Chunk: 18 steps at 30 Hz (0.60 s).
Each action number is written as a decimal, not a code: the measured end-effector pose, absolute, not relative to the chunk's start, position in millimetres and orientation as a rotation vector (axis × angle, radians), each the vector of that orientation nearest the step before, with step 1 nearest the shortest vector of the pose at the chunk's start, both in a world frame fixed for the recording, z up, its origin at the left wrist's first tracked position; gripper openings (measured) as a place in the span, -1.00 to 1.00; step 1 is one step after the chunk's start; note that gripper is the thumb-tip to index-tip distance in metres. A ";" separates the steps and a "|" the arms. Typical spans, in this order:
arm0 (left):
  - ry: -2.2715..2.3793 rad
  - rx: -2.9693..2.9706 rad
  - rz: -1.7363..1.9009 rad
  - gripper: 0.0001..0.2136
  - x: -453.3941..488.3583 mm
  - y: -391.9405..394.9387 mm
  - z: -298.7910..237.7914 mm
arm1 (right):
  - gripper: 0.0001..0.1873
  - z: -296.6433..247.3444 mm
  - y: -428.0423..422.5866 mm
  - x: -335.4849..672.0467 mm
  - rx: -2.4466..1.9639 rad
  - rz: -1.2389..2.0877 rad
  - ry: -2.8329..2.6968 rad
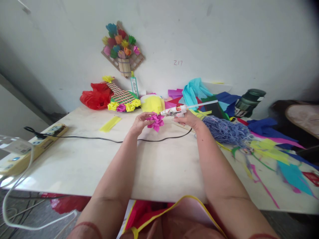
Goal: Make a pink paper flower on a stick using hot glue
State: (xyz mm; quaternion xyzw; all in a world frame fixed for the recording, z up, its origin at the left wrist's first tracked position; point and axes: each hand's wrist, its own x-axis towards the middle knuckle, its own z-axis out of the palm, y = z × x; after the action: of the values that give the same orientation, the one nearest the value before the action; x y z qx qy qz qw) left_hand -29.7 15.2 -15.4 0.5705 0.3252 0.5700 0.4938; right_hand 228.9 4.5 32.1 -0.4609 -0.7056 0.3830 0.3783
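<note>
My left hand (139, 122) pinches a magenta paper flower (156, 121) just above the white table (82, 156). My right hand (189, 119) grips a white hot glue gun (178, 110), with its nozzle pointing left and almost touching the flower. A long glue stick (204, 104) juts out of the gun's back end to the right. The gun's black cord (104, 138) trails left across the table to a power strip (32, 146).
A yellow paper strip (110, 123) lies left of the hands. At the back stand a red bag (97, 96), a guitar-shaped craft (122, 99) and yellow paper (152, 103). Blue yarn (225, 130), coloured paper scraps (271, 146) and a dark jar (249, 102) crowd the right side.
</note>
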 end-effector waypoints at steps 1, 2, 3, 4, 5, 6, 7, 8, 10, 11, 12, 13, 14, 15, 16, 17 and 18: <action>0.789 1.382 1.382 -0.62 -29.8 14.9 -15.0 | -0.64 32.3 4.1 229.3 -1.161 0.985 -1.801; 0.788 1.379 1.380 -0.62 -30.0 14.6 -14.6 | -0.64 32.4 3.7 229.7 -1.142 0.992 -1.795; 0.788 1.374 1.380 -0.62 -30.3 14.4 -14.2 | -0.64 32.3 3.5 230.2 -1.120 0.999 -1.783; 0.786 1.367 1.380 -0.62 -30.7 14.2 -13.9 | -0.64 31.7 3.6 230.8 -1.097 1.004 -1.769; 0.782 1.361 1.386 -0.62 -31.1 14.2 -13.6 | -0.64 30.8 4.2 231.4 -1.076 1.001 -1.751; 0.777 1.356 1.398 -0.63 -31.6 14.2 -13.2 | -0.64 29.3 5.3 232.0 -1.059 0.990 -1.731; 0.774 1.352 1.414 -0.63 -32.2 14.3 -12.9 | -0.64 27.5 6.8 232.5 -1.048 0.972 -1.713; 0.775 1.348 1.435 -0.63 -32.9 14.5 -12.6 | -0.64 25.4 8.7 232.8 -1.047 0.946 -1.699; 0.781 1.330 1.480 -0.63 -34.4 15.0 -11.7 | -0.64 20.5 13.0 232.3 -1.082 0.863 -1.683; 0.783 1.318 1.502 -0.62 -35.2 15.4 -11.3 | -0.64 18.1 15.0 231.5 -1.117 0.797 -1.682; 0.784 1.306 1.523 -0.62 -36.1 15.7 -10.8 | -0.66 15.8 16.7 230.1 -1.163 0.714 -1.688; 0.784 1.294 1.546 -0.62 -36.9 16.2 -10.4 | -0.68 13.6 17.8 228.3 -1.217 0.623 -1.709; 0.784 1.283 1.576 -0.62 -37.8 16.8 -10.1 | -0.70 11.6 18.3 226.1 -1.279 0.532 -1.743; 0.786 1.272 1.609 -0.63 -38.6 17.5 -9.8 | -0.71 9.8 18.1 223.6 -1.348 0.459 -1.786; 0.790 1.260 1.642 -0.63 -39.2 18.3 -9.6 | -0.72 8.2 17.4 220.6 -1.416 0.418 -1.850; 0.794 1.247 1.669 -0.63 -39.8 19.1 -9.4 | -0.70 6.8 16.2 217.4 -1.455 0.404 -1.890; 0.798 1.235 1.689 -0.63 -40.1 19.9 -9.2 | -0.67 5.4 14.7 213.7 -1.495 0.392 -1.931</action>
State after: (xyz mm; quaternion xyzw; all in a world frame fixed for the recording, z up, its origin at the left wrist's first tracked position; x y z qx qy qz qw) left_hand -40.1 19.9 -9.2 0.4963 0.3208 0.6786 0.4361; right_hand 213.7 14.7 5.4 -0.5711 -0.7375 0.1498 0.3278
